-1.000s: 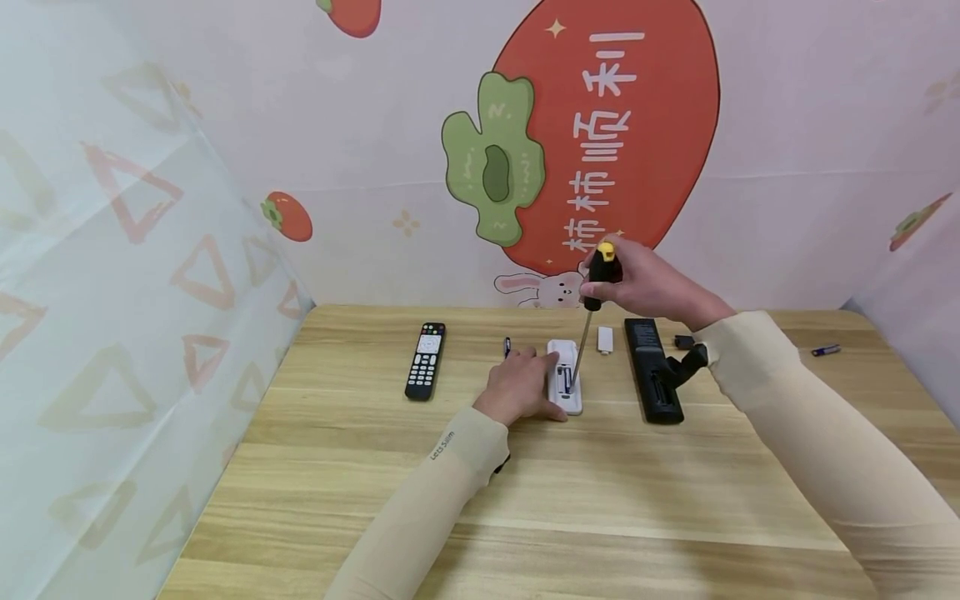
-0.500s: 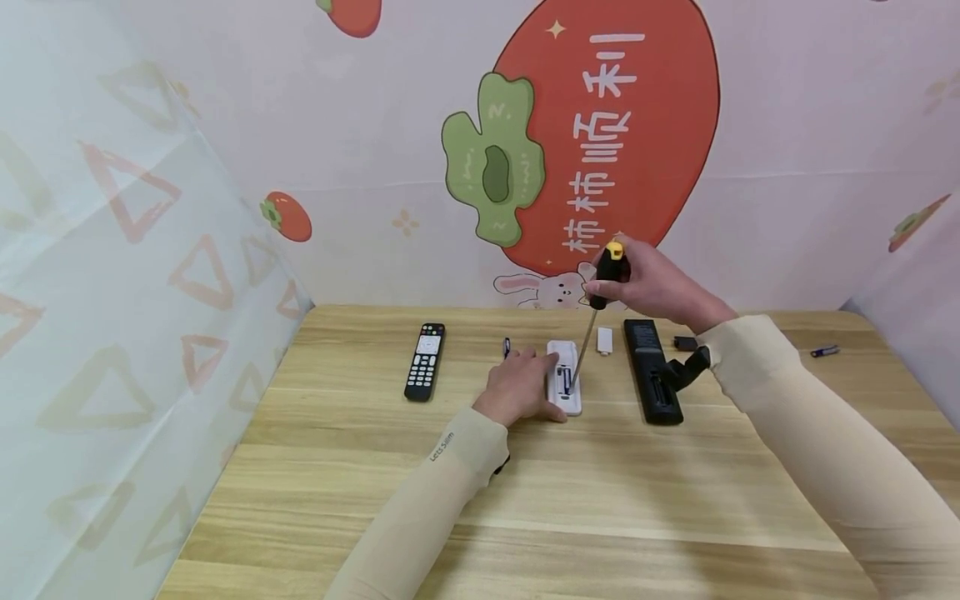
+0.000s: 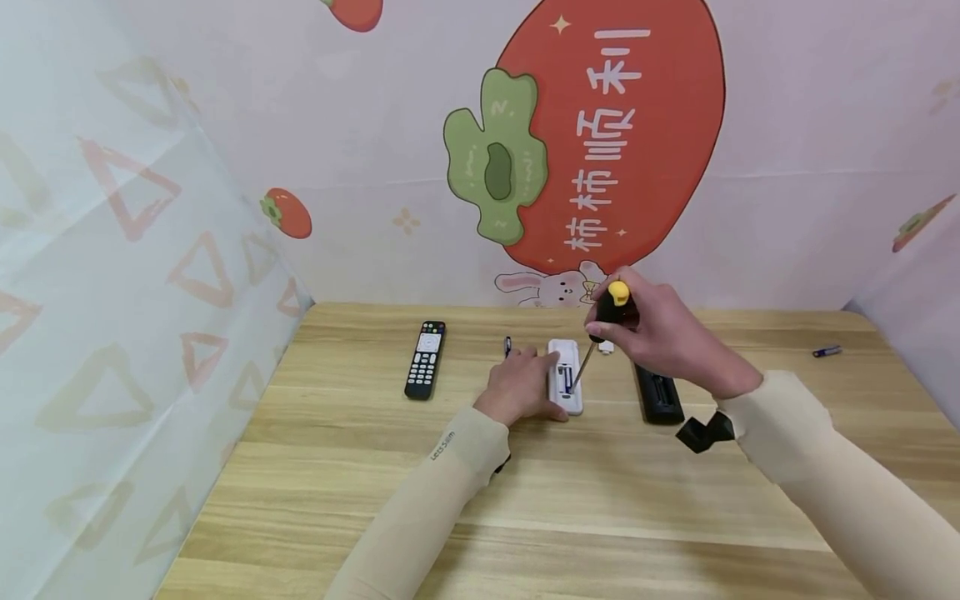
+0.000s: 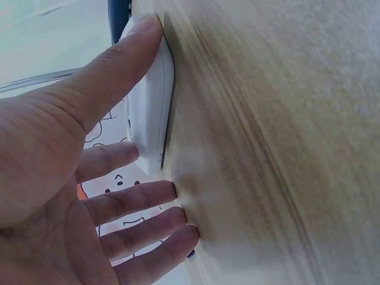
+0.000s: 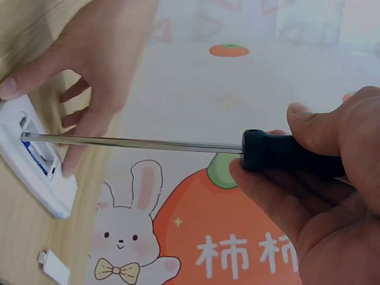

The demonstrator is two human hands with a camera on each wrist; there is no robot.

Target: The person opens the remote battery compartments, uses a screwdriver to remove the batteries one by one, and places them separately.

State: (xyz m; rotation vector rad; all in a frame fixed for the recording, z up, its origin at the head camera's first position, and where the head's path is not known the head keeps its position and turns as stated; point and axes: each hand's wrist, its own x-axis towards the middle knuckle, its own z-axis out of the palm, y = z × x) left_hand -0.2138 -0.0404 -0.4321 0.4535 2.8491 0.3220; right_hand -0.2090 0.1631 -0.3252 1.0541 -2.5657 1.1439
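A white remote control (image 3: pixel 556 354) lies back side up on the table, its battery slot showing a blue battery (image 5: pixel 37 157). My left hand (image 3: pixel 516 387) holds it between thumb and index finger, while the other fingertips rest on the table. In my right hand (image 3: pixel 667 340) is a screwdriver (image 5: pixel 142 143), gripped by its black handle with a yellow end. The shaft slants down into the slot, with the tip at one end of the battery. In the left wrist view, the remote's side faces the camera and its slot is hidden.
A black remote (image 3: pixel 424 361) lies buttons up on the left. Another black remote (image 3: pixel 660 398), its battery slot showing, is partly behind my right hand. A small white cover (image 5: pixel 55 267) lies near the white remote. Loose batteries lie left (image 3: pixel 507 346) and far right (image 3: pixel 827 351).
My right hand has lowered and come nearer, tilting the screwdriver further to the right while its tip stays in the slot. The left hand and white remote have hardly moved.
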